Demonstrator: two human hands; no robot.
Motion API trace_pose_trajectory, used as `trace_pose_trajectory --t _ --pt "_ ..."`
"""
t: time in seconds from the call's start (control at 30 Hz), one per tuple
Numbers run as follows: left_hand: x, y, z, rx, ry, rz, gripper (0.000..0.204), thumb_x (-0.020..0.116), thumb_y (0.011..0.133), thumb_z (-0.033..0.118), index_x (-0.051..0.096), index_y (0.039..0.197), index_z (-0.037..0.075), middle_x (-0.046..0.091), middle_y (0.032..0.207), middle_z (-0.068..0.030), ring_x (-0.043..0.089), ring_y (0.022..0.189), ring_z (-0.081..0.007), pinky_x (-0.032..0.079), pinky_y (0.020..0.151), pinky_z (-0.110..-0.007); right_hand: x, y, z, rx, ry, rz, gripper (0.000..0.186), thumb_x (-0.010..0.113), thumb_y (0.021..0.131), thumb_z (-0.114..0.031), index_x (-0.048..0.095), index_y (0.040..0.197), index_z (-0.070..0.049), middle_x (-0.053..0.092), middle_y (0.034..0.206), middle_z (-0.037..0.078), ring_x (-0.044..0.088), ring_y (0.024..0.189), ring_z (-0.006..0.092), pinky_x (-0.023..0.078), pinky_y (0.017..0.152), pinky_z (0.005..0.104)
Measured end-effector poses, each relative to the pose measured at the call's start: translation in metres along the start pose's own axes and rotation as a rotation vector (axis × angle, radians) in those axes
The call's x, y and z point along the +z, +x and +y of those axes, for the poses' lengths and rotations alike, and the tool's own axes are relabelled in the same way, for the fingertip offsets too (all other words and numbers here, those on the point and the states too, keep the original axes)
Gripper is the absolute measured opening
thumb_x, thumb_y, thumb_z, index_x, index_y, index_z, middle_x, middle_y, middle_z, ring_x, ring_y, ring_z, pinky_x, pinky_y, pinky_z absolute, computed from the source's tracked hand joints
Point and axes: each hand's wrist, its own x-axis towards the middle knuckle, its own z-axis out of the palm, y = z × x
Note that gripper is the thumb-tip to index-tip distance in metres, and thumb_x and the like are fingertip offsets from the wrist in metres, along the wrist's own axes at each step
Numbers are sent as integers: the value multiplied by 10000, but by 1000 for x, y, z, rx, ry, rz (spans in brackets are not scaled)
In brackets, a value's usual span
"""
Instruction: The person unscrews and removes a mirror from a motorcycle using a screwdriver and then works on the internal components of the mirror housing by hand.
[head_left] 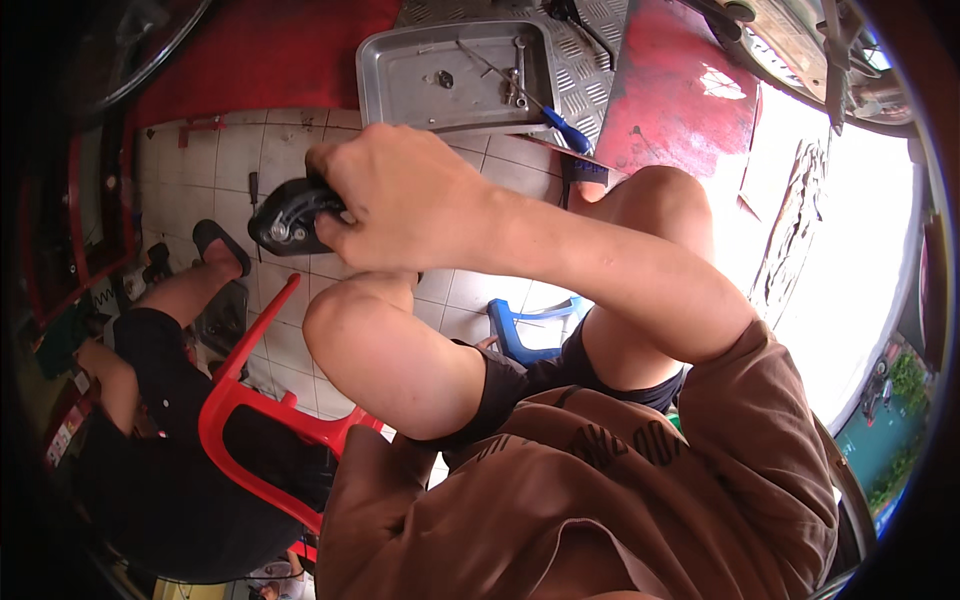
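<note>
- Right hand [415, 200]: grasping one black part [285, 225], fingers curled over its near end, thumb underneath. Part sticks out to the left of the fist, above the floor tiles.
- Left hand: not in view, can't tell its state.
- Step looks like holding the part up and handling it. Hold it by the solid body, wrist steady, metal fittings facing up so they can be seen.
- One-handed grip at one end could let it twist. I'd bring the left hand under the free end, and hold it over the tray so loose bits land there.
- Counts, from the right hand:
 - metal tray [400, 100]: 1, just beyond.
 - small dark piece [445, 79]: 1, in the tray, beyond the knuckles.
 - spanner [518, 70]: at least 1, tray's right side; overlap hides the exact count.
 - blue-handled screwdriver [568, 130]: 1, beyond and right, handle outside the tray.
 - slim dark tool [254, 187]: 1, floor, left of the hand.
 - blue stool [510, 340]: 1, nearer and right.
 - red chair [215, 425]: 1, nearer and left.
</note>
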Motion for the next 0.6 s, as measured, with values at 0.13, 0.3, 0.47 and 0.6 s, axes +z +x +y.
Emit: trace_pose_trajectory --t 0.13,0.3,0.47,0.6 --pt "-9 1 19 26 97 -6 346 462 931 287 594 1068 -2 646 974 -180 626 949 -272 455 823 -424 0 1 7 -5 -173 -31 258 614 725 -201 602 841 30 616 649 194 639 664 381 520 645 446" --pt "-21 -5 42 124 178 -30 348 461 930 286 598 1056 -8 648 965 -189 630 941 -283 457 818 -428 -10 -19 -10 -44 -288 66 236 612 716 -184 611 825 25 622 661 196 649 687 370 521 637 445" --pt "-51 -14 27 233 265 -72 351 460 929 286 603 1044 -13 650 957 -198 634 933 -293 459 813 -432 -9 -23 -23 -68 -326 60 286 610 727 -242 654 877 -2 655 752 195 659 766 363 527 682 429" --pt "-62 -30 30 308 375 -149 353 459 928 285 607 1034 -18 651 951 -206 638 927 -301 460 809 -435 -25 -20 7 107 -257 110 437 613 754 -339 649 1064 -33 661 970 220 631 955 359 500 825 411"
